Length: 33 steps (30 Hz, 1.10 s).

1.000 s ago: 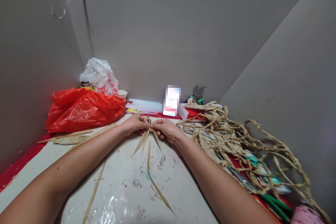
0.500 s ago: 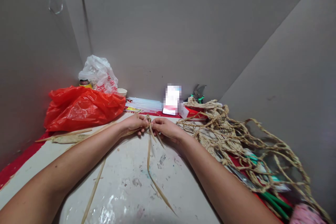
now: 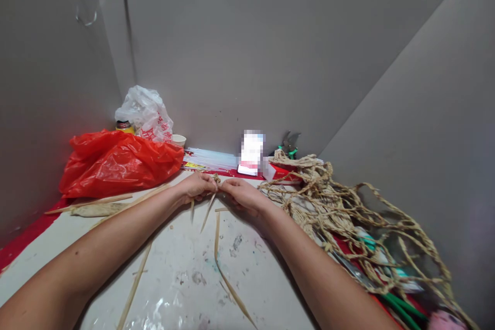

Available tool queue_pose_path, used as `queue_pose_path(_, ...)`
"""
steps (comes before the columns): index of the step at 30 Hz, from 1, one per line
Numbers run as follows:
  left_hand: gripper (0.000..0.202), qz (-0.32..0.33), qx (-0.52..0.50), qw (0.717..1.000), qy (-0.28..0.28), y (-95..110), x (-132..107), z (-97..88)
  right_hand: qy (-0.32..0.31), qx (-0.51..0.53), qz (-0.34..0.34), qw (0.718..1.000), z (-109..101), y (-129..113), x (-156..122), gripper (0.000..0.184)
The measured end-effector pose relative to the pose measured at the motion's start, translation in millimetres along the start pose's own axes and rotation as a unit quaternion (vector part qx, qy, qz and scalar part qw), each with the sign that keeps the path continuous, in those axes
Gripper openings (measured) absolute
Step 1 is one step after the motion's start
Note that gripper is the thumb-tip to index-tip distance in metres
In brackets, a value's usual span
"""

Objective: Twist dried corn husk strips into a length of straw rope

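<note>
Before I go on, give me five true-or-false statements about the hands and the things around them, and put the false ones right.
1. The left hand and right hand are both at a small knotted piece. True.
2. The red bag lies among the rope. False: it is on the left side, and the rope is on the right.
3. A long strip lies on the table. True.
4. The phone lies face down. False: it stands propped up, its bright screen facing the camera.
5. A white cup stands behind the red bag. True.
</note>
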<state>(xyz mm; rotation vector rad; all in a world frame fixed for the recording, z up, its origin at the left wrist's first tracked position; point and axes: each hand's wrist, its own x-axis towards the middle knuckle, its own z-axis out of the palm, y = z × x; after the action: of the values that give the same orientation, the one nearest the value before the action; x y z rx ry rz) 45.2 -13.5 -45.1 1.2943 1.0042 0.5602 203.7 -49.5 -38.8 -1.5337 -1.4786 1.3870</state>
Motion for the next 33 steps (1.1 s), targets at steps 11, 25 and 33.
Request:
queue_pose_path(11,0.022,0.053,0.064,0.996,0.019,-2,-2,1.8,-0.008,0.051,0.065,0.997,6,3,7,0.027)
queue_pose_path(25,0.009,-0.064,-0.040,0.996,-0.052,9,-9,0.6,0.054,0.023,0.041,0.997,12,2,7,0.027)
queue_pose_path(33,0.022,-0.014,-0.014,0.997,0.079,-3,-24,47.3,-0.048,0.120,0.066,0.989,6,3,4,0.022)
